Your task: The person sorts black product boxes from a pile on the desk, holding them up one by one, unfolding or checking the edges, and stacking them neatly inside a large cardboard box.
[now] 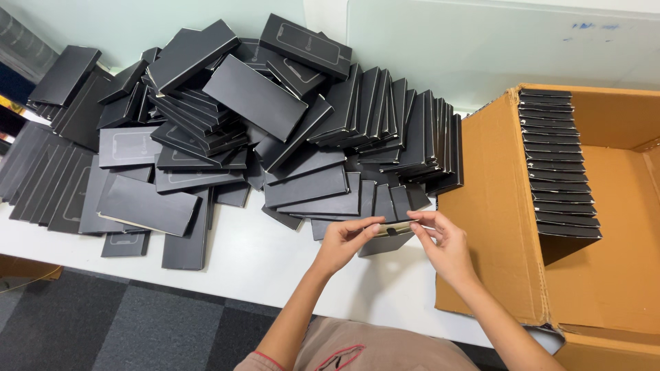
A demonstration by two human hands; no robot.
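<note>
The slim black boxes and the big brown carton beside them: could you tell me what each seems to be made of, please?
The slim black boxes look like thin matte paperboard: flat faces, sharp folded edges, faint outline print. The one in both hands, held by the left hand and right hand, shows a pale inner edge. The brown carton looks like plain corrugated cardboard, with raw uncoated flaps.

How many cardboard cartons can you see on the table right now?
1. The open brown carton stands at the right end of the white table, beside the pile of black boxes, with a row of black boxes stacked inside. Others may lie out of view.
</note>
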